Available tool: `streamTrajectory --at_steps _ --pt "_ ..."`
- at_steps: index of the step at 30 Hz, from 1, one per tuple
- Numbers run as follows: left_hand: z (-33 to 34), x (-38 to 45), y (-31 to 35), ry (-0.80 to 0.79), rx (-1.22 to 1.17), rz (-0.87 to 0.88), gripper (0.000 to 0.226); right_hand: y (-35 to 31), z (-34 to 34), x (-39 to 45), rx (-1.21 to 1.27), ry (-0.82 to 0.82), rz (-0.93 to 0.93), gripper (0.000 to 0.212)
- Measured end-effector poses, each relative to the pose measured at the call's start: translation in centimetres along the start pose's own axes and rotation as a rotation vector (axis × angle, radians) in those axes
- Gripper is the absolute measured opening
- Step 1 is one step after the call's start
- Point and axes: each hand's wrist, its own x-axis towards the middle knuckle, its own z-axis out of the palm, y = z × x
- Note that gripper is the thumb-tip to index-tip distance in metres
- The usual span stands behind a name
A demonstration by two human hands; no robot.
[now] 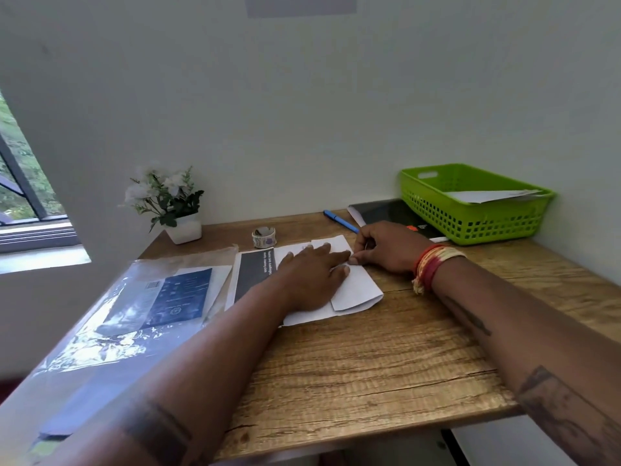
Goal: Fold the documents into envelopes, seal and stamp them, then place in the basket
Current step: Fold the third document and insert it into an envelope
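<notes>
A white envelope (pixel 358 290) lies on the wooden desk (pixel 369 358) on top of a white sheet. My left hand (pixel 311 277) lies flat on it with straight fingers, pressing it down. My right hand (pixel 386 248) is beside it, fingers curled, pinching the envelope's far right edge at the fingertips. A green plastic basket (pixel 470 216) stands at the back right with a white envelope (pixel 487 195) inside. A small roll of stamps (pixel 264 237) sits behind the papers.
A document with a dark printed panel (pixel 253 275) lies left of the envelope. A clear plastic sleeve with papers (pixel 141 307) covers the desk's left side. A blue pen (pixel 341 222), a black notebook (pixel 389 213) and a potted white flower (pixel 168 203) stand along the wall.
</notes>
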Motion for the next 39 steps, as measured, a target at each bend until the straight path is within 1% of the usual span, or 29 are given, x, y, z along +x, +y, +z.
streamTrajectory --at_steps 5,9,14,16,23,30,32,34,36,38,39 --pt "0.0 0.1 0.2 -0.02 0.028 -0.016 0.054 -0.4 -0.9 -0.8 -0.01 -0.104 0.055 0.025" --pt "0.0 0.2 0.2 -0.032 0.036 -0.022 0.054 -0.7 -1.6 -1.5 -0.051 -0.184 0.069 0.03" --pt "0.1 0.2 0.1 -0.028 0.041 -0.025 0.054 -1.0 -2.4 -2.1 -0.187 -0.287 0.069 0.036" --pt "0.1 0.2 0.1 -0.026 0.042 -0.026 0.054 -1.0 -2.6 -2.4 -0.229 -0.315 0.055 0.035" --pt "0.0 0.1 0.1 -0.031 0.031 -0.025 0.054 -1.2 -3.6 -3.2 -0.227 -0.463 -0.002 0.029" --pt "0.1 0.2 0.0 -0.032 0.041 -0.024 0.055 -1.3 -4.3 -3.4 -0.235 -0.581 0.004 0.04" --pt "0.1 0.1 0.0 -0.034 0.039 -0.023 0.055 -0.5 -4.1 -3.7 -0.169 -0.537 -0.022 0.048" --pt "0.1 0.1 0.1 -0.036 0.041 -0.022 0.055 0.9 -3.5 -4.1 -0.005 -0.398 -0.073 0.05" --pt "0.1 0.1 0.1 -0.038 0.044 -0.02 0.055 1.8 -2.9 -4.5 0.124 -0.271 -0.111 0.036" --pt "0.0 0.0 0.2 -0.04 0.044 -0.018 0.055 1.9 -2.3 -4.7 0.115 -0.205 -0.142 0.017" --pt "0.0 0.0 0.2 -0.041 0.045 -0.02 0.055 1.8 -2.0 -4.7 0.072 -0.173 -0.158 0.014"
